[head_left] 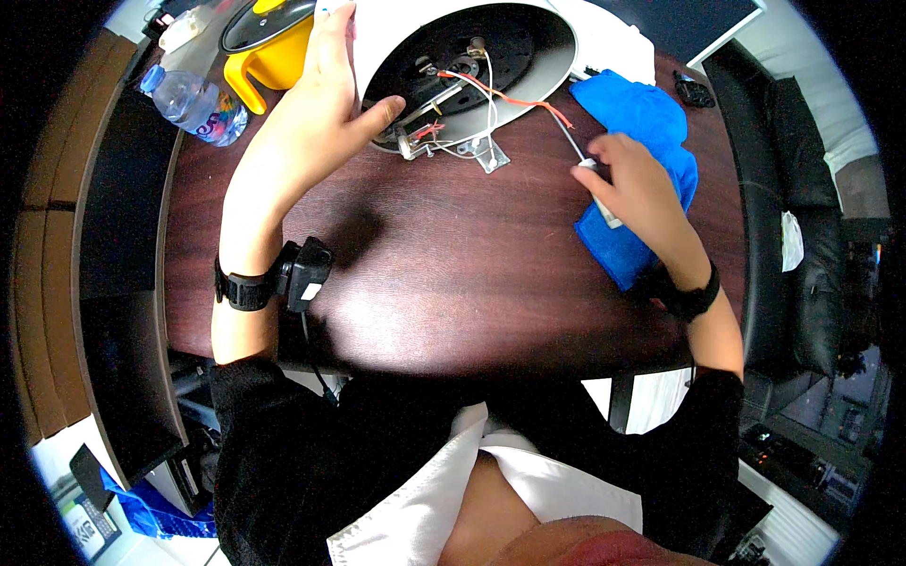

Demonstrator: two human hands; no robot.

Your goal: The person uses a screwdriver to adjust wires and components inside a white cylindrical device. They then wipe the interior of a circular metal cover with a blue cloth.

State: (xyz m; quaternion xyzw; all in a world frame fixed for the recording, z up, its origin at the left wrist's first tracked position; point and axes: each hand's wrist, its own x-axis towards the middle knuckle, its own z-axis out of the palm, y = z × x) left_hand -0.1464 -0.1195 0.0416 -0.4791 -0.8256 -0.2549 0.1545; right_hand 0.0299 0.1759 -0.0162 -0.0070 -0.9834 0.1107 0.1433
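A white appliance base (569, 42) is tipped up, its round dark underside facing me. Orange-red and white wires (493, 80) run across the opening, and a small metal bracket (491, 154) hangs at its lower edge. My left hand (316, 118) grips the base's left side, fingers along the outer wall and thumb over the rim. In my right hand (632, 179) is a slim screwdriver (602, 206) with a pale handle; its thin shaft points up-left, near the end of the orange-red wire. Under that hand lies a crumpled blue cloth (613, 250).
At the back left stand a yellow pot (274, 61) with a glass lid and a clear water bottle (203, 108). A small black object (694, 90) lies at the table's right edge. A black sofa (793, 217) is on the right. The dark wooden table (425, 274) spans the middle.
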